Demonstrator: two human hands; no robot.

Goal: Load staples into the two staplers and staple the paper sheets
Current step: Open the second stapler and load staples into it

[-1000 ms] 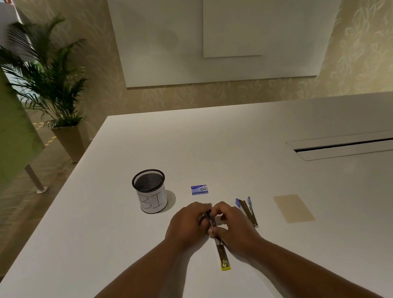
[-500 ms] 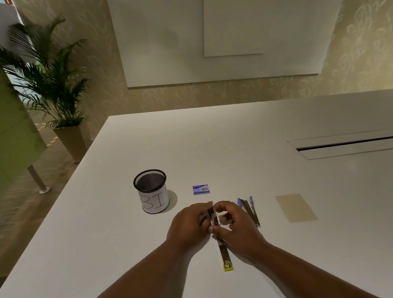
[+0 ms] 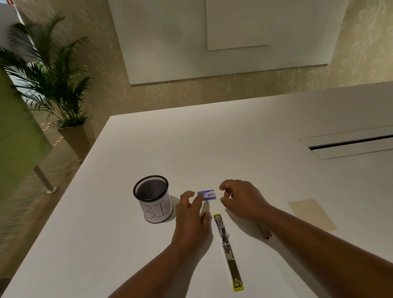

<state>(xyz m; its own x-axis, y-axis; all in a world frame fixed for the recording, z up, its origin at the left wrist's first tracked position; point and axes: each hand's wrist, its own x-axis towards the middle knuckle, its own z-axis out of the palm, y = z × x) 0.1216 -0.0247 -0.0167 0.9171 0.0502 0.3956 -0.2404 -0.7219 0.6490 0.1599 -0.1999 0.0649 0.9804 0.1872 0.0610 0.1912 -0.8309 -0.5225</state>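
A yellow-tipped stapler (image 3: 228, 249) lies flipped wide open on the white table (image 3: 238, 130), stretched out toward me. Beyond it sits a small blue staple box (image 3: 206, 194). My left hand (image 3: 191, 215) reaches forward with its fingertips at the box's left edge. My right hand (image 3: 243, 199) hovers just right of the box, fingers curled and apart, holding nothing. The second stapler (image 3: 264, 232) is mostly hidden under my right forearm. A tan paper sheet (image 3: 311, 215) lies to the right.
A black mesh cup (image 3: 153, 198) with a white label reading BIN stands left of my left hand. A cable slot (image 3: 367, 141) is cut into the table at the far right. A potted palm (image 3: 55, 92) stands on the floor beyond the table's left edge.
Both hands have let go of the yellow-tipped stapler and moved forward to the blue staple box. The stapler now lies open on the table.
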